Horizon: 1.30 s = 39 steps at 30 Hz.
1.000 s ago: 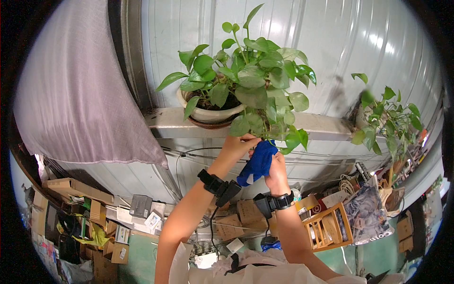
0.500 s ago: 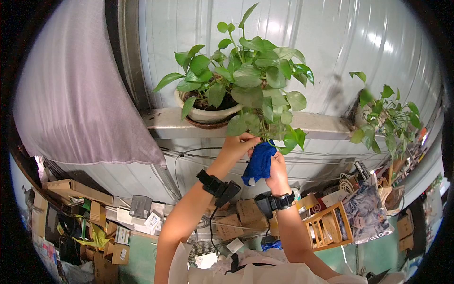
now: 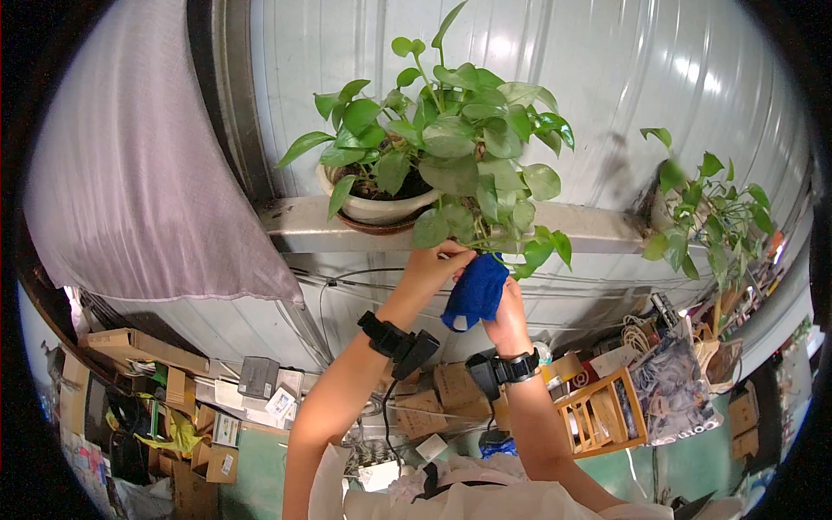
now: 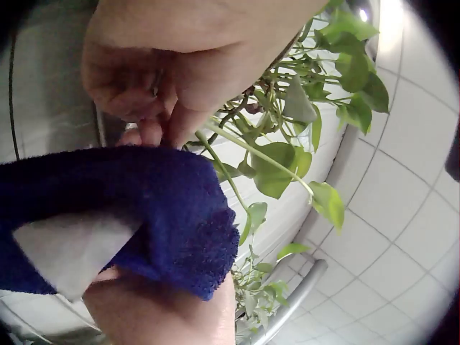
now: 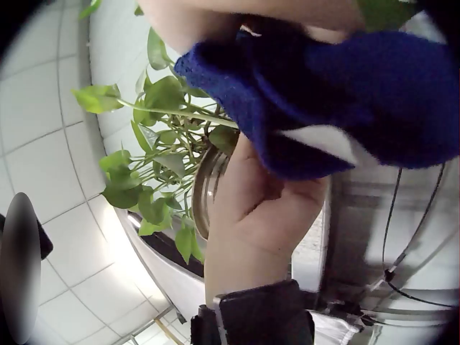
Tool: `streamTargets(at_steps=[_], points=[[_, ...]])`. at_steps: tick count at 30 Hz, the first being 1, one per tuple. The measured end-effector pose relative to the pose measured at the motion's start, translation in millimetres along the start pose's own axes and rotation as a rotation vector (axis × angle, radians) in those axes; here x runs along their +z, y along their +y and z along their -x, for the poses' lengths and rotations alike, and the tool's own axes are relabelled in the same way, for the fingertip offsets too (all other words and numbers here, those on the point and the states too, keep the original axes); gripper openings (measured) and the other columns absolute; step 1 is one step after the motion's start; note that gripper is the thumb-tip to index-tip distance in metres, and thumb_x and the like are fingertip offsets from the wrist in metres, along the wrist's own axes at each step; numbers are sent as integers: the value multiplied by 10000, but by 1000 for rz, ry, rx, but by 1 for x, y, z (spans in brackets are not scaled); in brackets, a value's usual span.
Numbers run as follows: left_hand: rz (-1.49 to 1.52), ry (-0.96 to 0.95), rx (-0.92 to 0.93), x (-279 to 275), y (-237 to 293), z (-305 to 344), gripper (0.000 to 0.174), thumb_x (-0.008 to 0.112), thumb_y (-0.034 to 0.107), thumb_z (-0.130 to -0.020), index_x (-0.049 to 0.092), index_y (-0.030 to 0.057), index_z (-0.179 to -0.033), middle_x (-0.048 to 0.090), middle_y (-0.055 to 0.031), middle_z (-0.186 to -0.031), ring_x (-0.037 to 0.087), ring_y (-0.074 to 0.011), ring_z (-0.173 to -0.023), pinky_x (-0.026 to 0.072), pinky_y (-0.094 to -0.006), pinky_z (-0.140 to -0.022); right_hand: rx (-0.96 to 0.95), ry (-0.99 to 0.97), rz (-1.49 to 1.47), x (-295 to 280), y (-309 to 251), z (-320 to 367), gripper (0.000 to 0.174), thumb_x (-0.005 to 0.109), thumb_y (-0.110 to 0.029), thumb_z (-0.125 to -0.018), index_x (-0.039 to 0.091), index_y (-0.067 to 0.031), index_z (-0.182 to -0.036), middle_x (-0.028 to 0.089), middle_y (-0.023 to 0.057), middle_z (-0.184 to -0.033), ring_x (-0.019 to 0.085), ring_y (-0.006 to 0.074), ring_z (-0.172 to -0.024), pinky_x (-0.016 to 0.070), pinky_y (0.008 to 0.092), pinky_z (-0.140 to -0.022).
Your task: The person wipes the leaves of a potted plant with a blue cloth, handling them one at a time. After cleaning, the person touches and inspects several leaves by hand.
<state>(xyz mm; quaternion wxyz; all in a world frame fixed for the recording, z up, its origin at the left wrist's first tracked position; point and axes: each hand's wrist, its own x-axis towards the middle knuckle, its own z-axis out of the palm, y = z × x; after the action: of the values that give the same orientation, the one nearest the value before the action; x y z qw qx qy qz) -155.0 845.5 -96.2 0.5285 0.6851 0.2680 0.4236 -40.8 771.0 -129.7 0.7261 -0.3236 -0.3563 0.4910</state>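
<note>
Cloth point(image 3: 477, 291) sits below the ledge's point(image 3: 555, 227) front edge, gripped by my right hand point(image 3: 507, 314). Left hand point(image 3: 438, 265) pinches a stem point(image 4: 251, 149) beside it (fingertips partly hidden). Open room left of cloth.

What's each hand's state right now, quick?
Left hand: fingers curled by the blue cloth's upper edge, near a plant stem; whether it pinches anything can't be told.
Right hand: closed, gripping the blue cloth.
</note>
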Motion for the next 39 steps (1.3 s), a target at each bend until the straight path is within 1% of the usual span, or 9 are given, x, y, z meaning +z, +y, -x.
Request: streamTargets(at_steps=[7, 13, 16, 25, 28, 31, 34, 37, 39], points=[[14, -3, 92, -1, -10, -4, 221, 627, 208, -764, 656, -2, -828, 595, -26, -619, 508, -57, -535, 348, -184, -446, 4, 16, 58, -1, 0, -4, 214, 489, -164, -854, 573, -3, -966, 635, 101, -836, 615, 153, -720, 493, 245, -616], [-25, -60, -32, -3, 0, -1, 224, 628, 217, -765, 658, 6, -834, 581, -6, -577, 459, -36, -478, 321, -183, -414, -20, 23, 36, 1, -3, -3, 204, 475, -164, -858, 573, -4, -939, 636, 114, -799, 619, 163, -686, 499, 258, -588], [5, -47, -47, -2, -2, 0, 228, 631, 228, -764, 659, 12, -834, 578, -8, -574, 441, -38, -463, 311, -182, -410, -8, 15, 35, 0, -5, -2, 204, 472, -155, -855, 572, -2, -944, 635, 114, -806, 619, 162, -691, 498, 256, -590], [65, -28, -52, 2, 4, 2, 252, 644, 257, -758, 660, 17, -834, 554, 2, -564, 435, -45, -464, 312, -197, -411, -26, -26, 58, -4, 0, 1, 193, 476, -128, -846, 572, 9, -942, 635, 134, -846, 624, 166, -725, 511, 268, -619], [-2, 52, -8, 4, -6, -1, 254, 650, 255, -754, 660, 14, -833, 557, 3, -589, 436, -48, -481, 317, -202, -414, 47, 1, 46, -6, -1, 3, 193, 495, -108, -837, 538, 4, -989, 623, 155, -838, 620, 206, -715, 521, 296, -617], [-14, 66, -6, 6, -9, -1, 252, 651, 250, -754, 659, 10, -831, 563, -2, -614, 439, -50, -500, 324, -206, -422, 37, -37, 3, -10, 3, 3, 194, 501, -98, -829, 531, 1, -994, 622, 166, -848, 622, 212, -724, 526, 307, -614], [91, 56, 17, 7, -14, -3, 257, 656, 253, -748, 656, 9, -830, 553, 1, -610, 439, -54, -503, 327, -212, -430, 24, -48, 52, -8, -1, 7, 188, 504, -110, -830, 531, -1, -981, 622, 174, -848, 625, 211, -724, 528, 306, -618], [-61, 29, -44, 3, -5, 2, 262, 651, 219, -741, 637, -30, -824, 610, -71, -724, 523, -110, -643, 405, -245, -579, 59, -60, 80, -6, -9, 15, 167, 477, -108, -838, 558, -2, -938, 632, 146, -838, 624, 173, -701, 510, 269, -599], [-96, 44, -7, 4, -5, 3, 259, 649, 248, -750, 646, 4, -835, 552, -17, -631, 457, -74, -546, 346, -230, -479, 82, -51, 77, -10, -9, 17, 148, 477, -94, -831, 556, -3, -918, 630, 151, -842, 624, 179, -705, 511, 272, -599]])
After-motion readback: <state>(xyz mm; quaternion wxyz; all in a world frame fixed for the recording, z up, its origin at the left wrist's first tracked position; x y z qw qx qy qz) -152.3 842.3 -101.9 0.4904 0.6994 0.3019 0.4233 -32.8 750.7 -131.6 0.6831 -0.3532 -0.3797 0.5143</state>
